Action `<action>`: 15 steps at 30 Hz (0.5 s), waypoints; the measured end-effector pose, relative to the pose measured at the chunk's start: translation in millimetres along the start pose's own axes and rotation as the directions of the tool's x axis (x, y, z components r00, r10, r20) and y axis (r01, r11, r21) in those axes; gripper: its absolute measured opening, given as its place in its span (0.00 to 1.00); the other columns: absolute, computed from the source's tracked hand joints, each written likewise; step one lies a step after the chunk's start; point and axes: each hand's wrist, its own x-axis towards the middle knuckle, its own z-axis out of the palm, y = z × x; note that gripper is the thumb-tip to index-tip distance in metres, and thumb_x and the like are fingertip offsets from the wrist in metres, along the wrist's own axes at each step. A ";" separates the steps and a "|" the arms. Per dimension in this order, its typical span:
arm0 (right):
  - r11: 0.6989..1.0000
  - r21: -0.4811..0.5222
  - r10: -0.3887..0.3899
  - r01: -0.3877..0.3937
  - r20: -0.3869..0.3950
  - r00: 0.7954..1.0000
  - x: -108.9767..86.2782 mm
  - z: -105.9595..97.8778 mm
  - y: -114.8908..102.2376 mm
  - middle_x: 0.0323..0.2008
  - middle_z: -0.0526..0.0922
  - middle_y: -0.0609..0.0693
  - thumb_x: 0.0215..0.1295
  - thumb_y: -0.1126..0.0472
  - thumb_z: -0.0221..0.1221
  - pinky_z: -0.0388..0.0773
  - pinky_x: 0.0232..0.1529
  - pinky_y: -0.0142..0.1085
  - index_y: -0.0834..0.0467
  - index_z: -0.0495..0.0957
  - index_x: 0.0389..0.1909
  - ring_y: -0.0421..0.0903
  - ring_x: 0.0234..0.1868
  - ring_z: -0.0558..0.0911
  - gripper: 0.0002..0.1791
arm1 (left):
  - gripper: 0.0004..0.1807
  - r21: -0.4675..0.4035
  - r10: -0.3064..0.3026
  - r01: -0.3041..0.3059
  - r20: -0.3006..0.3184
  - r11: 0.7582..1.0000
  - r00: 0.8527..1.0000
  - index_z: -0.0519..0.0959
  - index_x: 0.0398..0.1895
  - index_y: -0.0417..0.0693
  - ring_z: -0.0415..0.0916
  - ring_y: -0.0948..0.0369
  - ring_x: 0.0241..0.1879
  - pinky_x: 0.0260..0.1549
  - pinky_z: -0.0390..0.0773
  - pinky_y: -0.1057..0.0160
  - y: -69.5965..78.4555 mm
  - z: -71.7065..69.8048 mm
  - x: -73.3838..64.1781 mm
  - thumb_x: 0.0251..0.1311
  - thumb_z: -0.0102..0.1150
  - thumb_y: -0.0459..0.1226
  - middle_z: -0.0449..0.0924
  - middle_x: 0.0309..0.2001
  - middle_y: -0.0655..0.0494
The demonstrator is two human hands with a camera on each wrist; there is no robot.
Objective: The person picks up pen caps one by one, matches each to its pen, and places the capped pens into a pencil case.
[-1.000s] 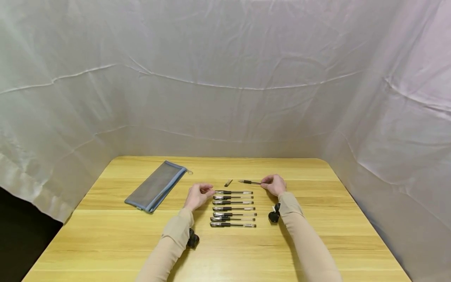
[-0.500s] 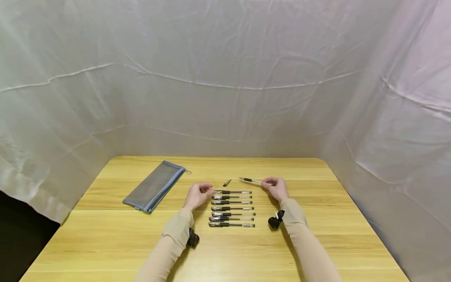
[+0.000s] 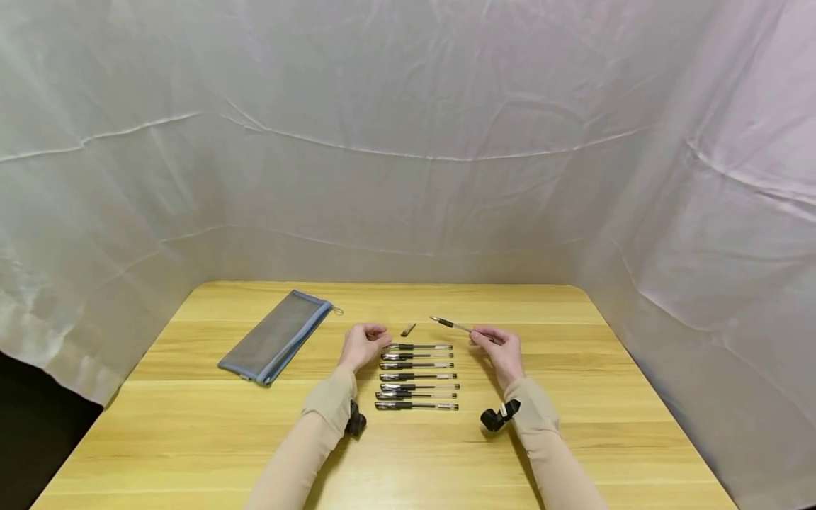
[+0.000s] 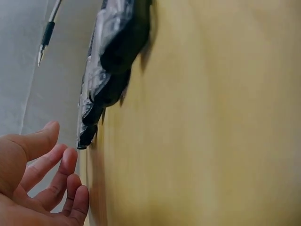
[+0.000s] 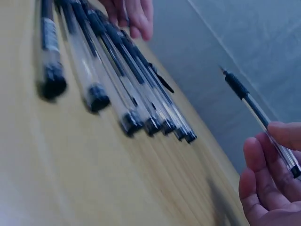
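My right hand point(image 3: 500, 352) pinches the clear barrel of an uncapped gel pen point(image 3: 449, 324) between thumb and fingers, its tip pointing left and raised off the table. In the right wrist view this pen's black grip point(image 5: 235, 84) and bare tip show. A loose pen cap point(image 3: 408, 330) lies on the table behind the row. Several capped gel pens point(image 3: 417, 377) lie side by side, caps to the left. My left hand point(image 3: 363, 346) is at the cap end of the farthest pen; in the left wrist view its thumb and loosely bent fingers point(image 4: 55, 187) hold nothing.
A grey mesh zip pouch point(image 3: 275, 336) with blue edging lies at the left of the wooden table point(image 3: 408, 460). A pale curtain point(image 3: 408, 177) hangs behind the table and along both sides. Black wrist cameras point(image 3: 499, 416) sit on both forearms.
My right hand has lifted the uncapped pen from near the table and drawn slightly toward me, tilting its tip up. The left hand stays by the row, its fingers shifting slightly.
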 end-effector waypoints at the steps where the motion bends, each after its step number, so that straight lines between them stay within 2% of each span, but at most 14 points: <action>1: 0.999 0.039 0.003 -0.003 -0.001 1.000 -2.1 0.1 0.2 0.29 0.89 0.47 0.62 0.71 0.66 0.86 0.42 0.35 0.75 0.79 0.51 0.42 0.32 0.88 0.18 | 0.15 -0.005 -0.005 0.005 -0.002 1.000 1.000 0.84 0.50 0.37 0.82 0.52 0.44 0.46 0.82 0.55 0.6 1.7 1.9 0.63 0.67 0.35 0.87 0.45 0.42; 7: 0.975 0.221 0.027 -0.026 -0.005 1.000 -12.9 -1.2 0.4 0.29 0.88 0.48 0.60 0.75 0.65 0.88 0.44 0.37 0.80 0.74 0.54 0.42 0.31 0.88 0.21 | 0.15 -0.017 -0.048 0.048 -0.014 0.999 0.999 0.85 0.49 0.38 0.83 0.51 0.46 0.48 0.83 0.53 4.7 13.0 12.6 0.62 0.68 0.37 0.87 0.46 0.43; 11: 0.962 0.272 0.024 -0.020 -0.009 1.000 -19.5 -3.2 0.2 0.30 0.88 0.50 0.60 0.76 0.64 0.88 0.44 0.37 0.77 0.78 0.50 0.43 0.31 0.88 0.17 | 0.16 0.009 -0.066 0.067 -0.039 0.998 0.997 0.86 0.47 0.40 0.84 0.50 0.44 0.49 0.83 0.52 9.5 19.9 17.4 0.59 0.72 0.39 0.89 0.43 0.45; 15: 0.948 0.317 0.033 -0.026 -0.015 0.999 -24.9 -4.8 1.8 0.30 0.88 0.52 0.60 0.77 0.64 0.88 0.42 0.36 0.73 0.81 0.45 0.44 0.31 0.88 0.12 | 0.16 0.052 -0.104 0.108 -0.064 0.993 0.992 0.87 0.45 0.45 0.85 0.52 0.45 0.57 0.77 0.51 13.8 26.6 22.8 0.55 0.75 0.41 0.90 0.41 0.50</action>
